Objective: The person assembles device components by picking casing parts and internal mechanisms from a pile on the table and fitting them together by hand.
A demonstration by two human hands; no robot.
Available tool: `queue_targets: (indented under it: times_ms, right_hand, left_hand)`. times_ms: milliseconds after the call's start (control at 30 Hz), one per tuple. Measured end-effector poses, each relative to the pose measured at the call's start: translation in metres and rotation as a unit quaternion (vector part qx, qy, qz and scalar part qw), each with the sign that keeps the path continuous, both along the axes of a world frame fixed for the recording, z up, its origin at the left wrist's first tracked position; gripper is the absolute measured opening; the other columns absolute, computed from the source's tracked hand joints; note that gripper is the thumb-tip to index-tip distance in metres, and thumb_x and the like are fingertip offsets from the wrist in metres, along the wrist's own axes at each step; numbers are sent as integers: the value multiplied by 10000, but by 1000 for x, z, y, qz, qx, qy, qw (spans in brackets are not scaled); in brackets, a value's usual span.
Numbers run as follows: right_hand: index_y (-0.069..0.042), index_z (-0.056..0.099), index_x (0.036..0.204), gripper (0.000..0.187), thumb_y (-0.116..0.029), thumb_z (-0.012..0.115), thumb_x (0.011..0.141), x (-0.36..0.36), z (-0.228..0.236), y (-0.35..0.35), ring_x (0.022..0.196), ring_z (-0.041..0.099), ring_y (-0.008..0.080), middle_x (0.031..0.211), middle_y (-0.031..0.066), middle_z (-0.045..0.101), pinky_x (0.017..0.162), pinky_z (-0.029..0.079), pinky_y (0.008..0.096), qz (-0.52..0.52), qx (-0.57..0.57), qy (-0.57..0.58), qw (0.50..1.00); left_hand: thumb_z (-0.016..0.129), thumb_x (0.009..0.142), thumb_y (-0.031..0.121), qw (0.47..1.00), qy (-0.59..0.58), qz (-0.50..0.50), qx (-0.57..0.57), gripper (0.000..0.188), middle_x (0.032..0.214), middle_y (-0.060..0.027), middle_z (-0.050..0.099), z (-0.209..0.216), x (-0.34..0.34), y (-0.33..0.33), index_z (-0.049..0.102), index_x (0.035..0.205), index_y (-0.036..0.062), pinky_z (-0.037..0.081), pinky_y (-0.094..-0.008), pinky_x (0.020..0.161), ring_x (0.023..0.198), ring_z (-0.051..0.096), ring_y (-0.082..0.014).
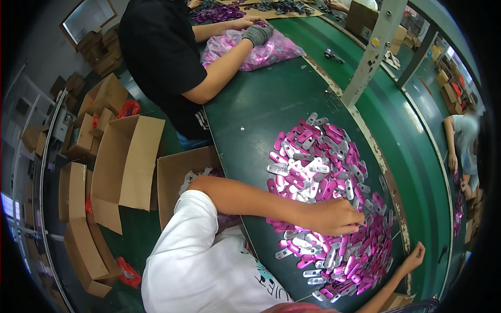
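My left hand [336, 216] reaches across the middle of a big pile of small oblong metal pieces [308, 180], magenta and silver, with rounded ends. Its fingers are closed in a pinch just above the pieces; what lies between the fingertips, if anything, is hidden. Right of the pile, my right hand [414, 257] hovers by the table's worn edge strip beside the green belt. The fingers there are drawn together, and nothing shows in them. The pile lies loose on the dark green table [261, 122].
Ahead on the left, a person in black with a grey glove [258, 35] handles a clear bag of pink pieces [245, 51]. A metal post [373, 52] rises at the table edge. The green conveyor belt [412, 151] runs along the right. Open cardboard boxes [125, 167] stand left.
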State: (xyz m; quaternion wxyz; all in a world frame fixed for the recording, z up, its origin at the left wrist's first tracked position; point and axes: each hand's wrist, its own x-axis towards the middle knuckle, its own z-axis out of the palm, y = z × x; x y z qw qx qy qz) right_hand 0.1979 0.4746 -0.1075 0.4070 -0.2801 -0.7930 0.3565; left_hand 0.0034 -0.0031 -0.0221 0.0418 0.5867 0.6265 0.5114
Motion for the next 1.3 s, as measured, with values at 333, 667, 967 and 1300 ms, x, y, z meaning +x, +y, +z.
queue_targets:
  times_ms: [333, 667, 967, 1300]
  right_hand:
    - [68, 592, 1003, 195, -117, 555, 952, 5, -4, 11, 946, 582, 150, 980, 95, 619, 882, 459, 266, 15, 15, -16, 1000]
    - [51, 599, 974, 229, -175, 570, 950, 4, -6, 8, 887, 557, 121, 937, 61, 613, 835, 437, 250, 11, 1, 12, 1000]
    - [44, 600, 972, 214, -167, 574, 949, -2, 3, -2, 889, 552, 107, 941, 55, 614, 829, 434, 241, 8, 0, -11, 1000]
    - [36, 606, 975, 223, -184, 585, 943, 0, 0, -1, 863, 540, 95, 905, 33, 596, 811, 419, 221, 22, -9, 22, 999]
  left_hand:
    - [596, 860, 171, 998, 18, -4, -61, 164, 678, -125, 593, -5, 3, 0, 537, 912, 26, 473, -420, 558, 626, 603, -317]
    - [635, 848, 150, 991, -32, -123, -34, 140, 727, -106, 645, 8, 5, -3, 584, 857, 20, 481, -364, 562, 660, 642, -259]
    - [675, 853, 238, 991, -102, -85, -25, 227, 700, -77, 665, -2, 8, 1, 595, 840, 25, 508, -304, 541, 619, 665, -199]
    - [689, 846, 254, 989, -119, -80, -29, 251, 682, -70, 662, -3, 3, 4, 582, 832, 28, 509, -293, 535, 611, 666, -193]
